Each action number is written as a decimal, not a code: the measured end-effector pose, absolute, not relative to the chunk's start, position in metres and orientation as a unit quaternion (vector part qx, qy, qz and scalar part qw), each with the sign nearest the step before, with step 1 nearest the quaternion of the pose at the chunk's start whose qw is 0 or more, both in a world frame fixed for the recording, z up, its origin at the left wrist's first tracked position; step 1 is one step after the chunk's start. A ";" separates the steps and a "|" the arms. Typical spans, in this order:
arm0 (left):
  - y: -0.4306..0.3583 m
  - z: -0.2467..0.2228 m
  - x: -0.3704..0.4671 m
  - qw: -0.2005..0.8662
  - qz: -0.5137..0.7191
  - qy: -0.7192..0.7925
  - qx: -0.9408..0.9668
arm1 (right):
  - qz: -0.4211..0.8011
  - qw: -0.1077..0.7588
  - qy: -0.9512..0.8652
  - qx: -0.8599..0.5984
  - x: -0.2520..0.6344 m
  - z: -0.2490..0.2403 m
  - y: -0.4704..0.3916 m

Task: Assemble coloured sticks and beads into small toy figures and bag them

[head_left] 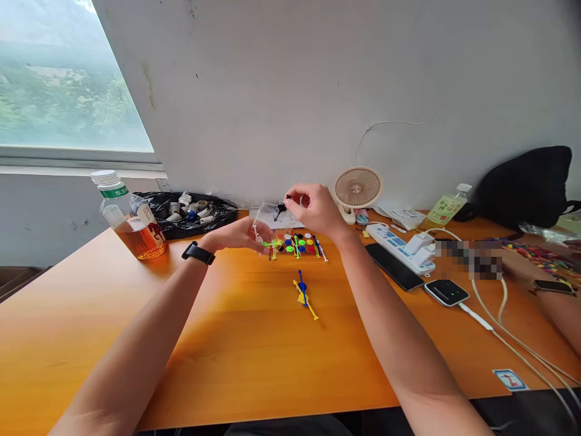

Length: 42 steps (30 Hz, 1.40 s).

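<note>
Reading the clock from a blue plastic arrow with a round hub [302,286] and a yellow plastic arrow with a round hub [310,309], lying crossed on the glossy orange-brown wooden table [236,351]. At 12 o'clock, holding up a small black plastic piece [281,208] in the bare right hand [315,209], pinched between thumb and fingertips. Between 10 and 11 o'clock, grasping a transparent plastic object [262,223] in the left hand [242,235], too see-through to make out in exact shape; wearing a black wristwatch [198,253] on that arm. Just beside the left fingertips, showing a bright green plastic arrow [272,243]; cannot tell whether gripped. At 12 o'clock on the tabletop, below the right hand, grouped tightly: small round discs in green, blue, yellow, red, black and white [302,243], with thin coloured sticks among them. Toward 10 o'clock, seeing a crumpled black plastic bag [227,215] and a white-capped bottle of amber drink [124,221]; at 1 o'clock, a round beige fan [357,188]; at 2 o'clock, a white power strip [398,248] near a black phone [393,266]; at 3 o'clock, another person's arm [521,266].
</note>
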<state>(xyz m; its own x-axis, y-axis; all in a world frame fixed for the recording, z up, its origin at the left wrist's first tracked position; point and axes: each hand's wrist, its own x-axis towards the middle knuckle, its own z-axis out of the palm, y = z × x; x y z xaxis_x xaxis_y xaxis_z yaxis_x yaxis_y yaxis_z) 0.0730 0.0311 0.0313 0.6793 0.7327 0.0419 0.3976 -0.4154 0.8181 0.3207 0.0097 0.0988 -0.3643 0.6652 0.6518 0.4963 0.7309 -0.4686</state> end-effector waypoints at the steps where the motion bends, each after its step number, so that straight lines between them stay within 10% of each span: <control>1: 0.031 0.032 0.074 0.421 0.204 0.345 0.814 | 0.089 0.431 -0.829 -0.346 0.319 0.099 0.008; 24: 0.025 0.038 0.079 0.408 0.305 0.371 0.776 | 0.073 0.435 -0.809 -0.389 0.335 0.098 0.024; 33: 0.037 0.014 0.076 0.456 0.192 0.391 0.776 | 0.398 -0.208 -0.763 -0.465 0.343 0.047 0.045; 42: 0.036 0.021 0.069 0.429 0.165 0.388 0.799 | 0.478 -0.230 -0.741 -0.412 0.326 0.017 0.054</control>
<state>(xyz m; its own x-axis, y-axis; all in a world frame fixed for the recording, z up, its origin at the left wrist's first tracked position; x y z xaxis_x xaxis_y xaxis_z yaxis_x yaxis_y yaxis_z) 0.0695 0.0356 0.0209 0.6451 0.7610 -0.0694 0.4787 -0.3317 0.8129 0.3256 0.0539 0.0174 -0.5550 0.3909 -0.7343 0.8301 0.2028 -0.5195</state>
